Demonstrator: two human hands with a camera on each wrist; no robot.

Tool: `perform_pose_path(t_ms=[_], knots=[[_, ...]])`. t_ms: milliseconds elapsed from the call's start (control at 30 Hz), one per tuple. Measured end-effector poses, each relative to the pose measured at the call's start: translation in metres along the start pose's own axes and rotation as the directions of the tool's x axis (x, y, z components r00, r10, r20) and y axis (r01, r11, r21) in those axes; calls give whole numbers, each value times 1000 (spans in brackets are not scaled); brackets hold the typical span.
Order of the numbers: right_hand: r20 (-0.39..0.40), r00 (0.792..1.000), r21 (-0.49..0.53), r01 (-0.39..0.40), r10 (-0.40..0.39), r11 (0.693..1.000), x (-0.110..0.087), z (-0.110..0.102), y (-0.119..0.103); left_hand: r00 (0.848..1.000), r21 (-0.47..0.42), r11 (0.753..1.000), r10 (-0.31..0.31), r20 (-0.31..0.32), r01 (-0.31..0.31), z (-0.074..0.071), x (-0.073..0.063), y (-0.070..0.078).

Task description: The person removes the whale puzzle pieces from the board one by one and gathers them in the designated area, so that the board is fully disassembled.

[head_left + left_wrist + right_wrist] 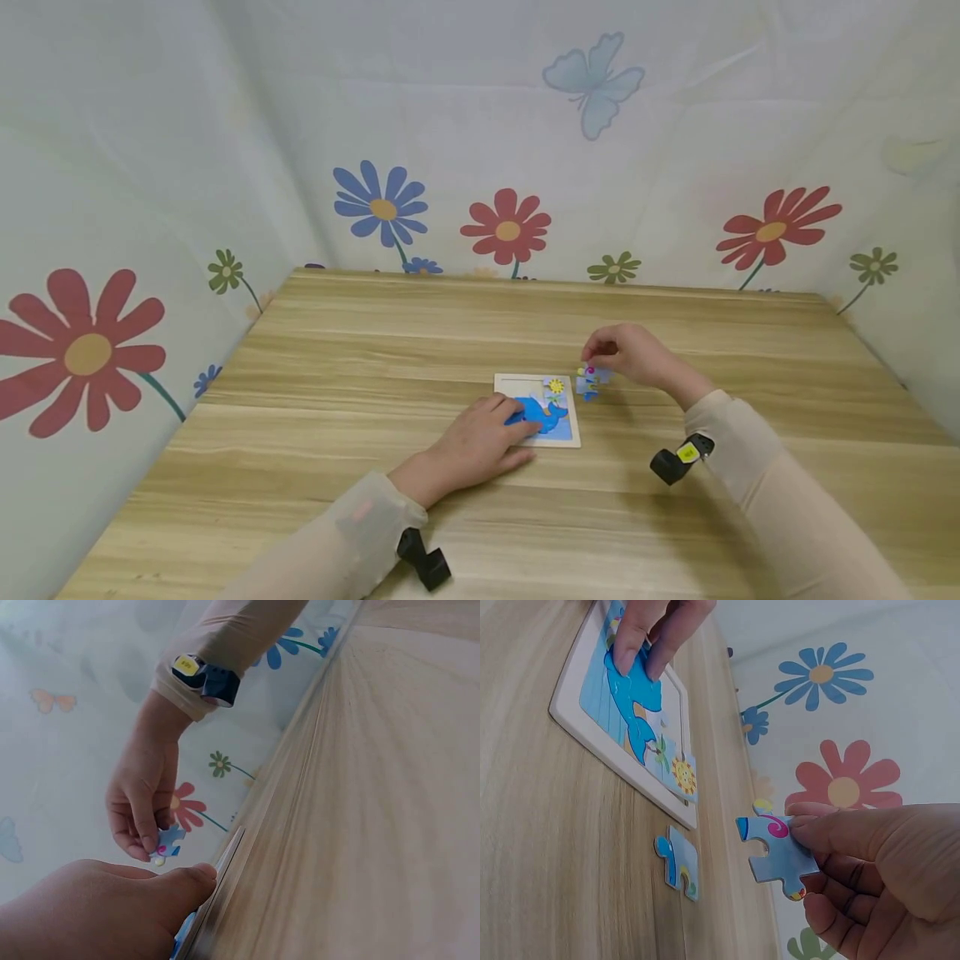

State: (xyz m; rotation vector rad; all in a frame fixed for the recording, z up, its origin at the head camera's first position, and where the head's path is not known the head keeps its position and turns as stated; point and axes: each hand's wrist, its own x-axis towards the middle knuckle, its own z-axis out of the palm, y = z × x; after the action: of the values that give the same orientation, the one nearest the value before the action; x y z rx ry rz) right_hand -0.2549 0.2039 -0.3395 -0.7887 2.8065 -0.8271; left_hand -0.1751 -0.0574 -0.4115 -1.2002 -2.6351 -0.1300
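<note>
My right hand (628, 354) pinches a light blue jigsaw piece (778, 851) with a pink swirl between thumb and fingers, lifted above the table. Below it, a second jigsaw piece (677, 862) lies on the wood beside the frame. The puzzle board (575, 417) has a pale rim and a blue whale picture (634, 705). A piece with a yellow sun (683, 776) sits in its corner, overlapping the inner edge. Fingertips of my left hand (480, 437) rest on the whale, with the fingers fairly straight.
The wooden table (360, 350) runs back to a white cloth backdrop (450, 100) printed with flowers and a butterfly. Black camera mounts sit on both wrists, one on the right sleeve (682, 458) and one on the left (423, 558).
</note>
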Motion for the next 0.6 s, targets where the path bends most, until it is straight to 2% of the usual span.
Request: perform_pose_path(t_ms=[333, 600], knots=[[45, 999, -8, -30, 30, 1000, -1, -4, 9, 1000, -1, 1000, -7, 15, 7, 1, 0, 0], [97, 992, -2, -86, 86, 996, -4, -1, 21, 1000, 8, 1000, -5, 16, 5, 0, 0, 1]])
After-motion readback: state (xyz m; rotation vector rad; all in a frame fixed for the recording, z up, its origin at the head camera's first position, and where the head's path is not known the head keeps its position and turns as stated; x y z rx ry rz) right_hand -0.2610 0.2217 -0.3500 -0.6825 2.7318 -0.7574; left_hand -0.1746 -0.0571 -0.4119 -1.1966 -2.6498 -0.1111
